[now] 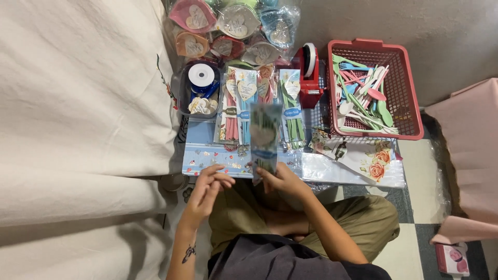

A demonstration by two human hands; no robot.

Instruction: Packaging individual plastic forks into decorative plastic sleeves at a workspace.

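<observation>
The right hand (282,179) pinches the bottom of a clear cutlery packet (264,137), holding it upright over the near edge of the blue patterned sheet (207,155). The left hand (207,186) hangs beside it, fingers loosely curled, holding nothing. Gripping low and steady should keep the packet from flopping

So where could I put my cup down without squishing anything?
On the checkered floor right of the clear flowered bags, below the red plastic basket. The blue patterned board is crowded with packed cutlery sets.
</observation>
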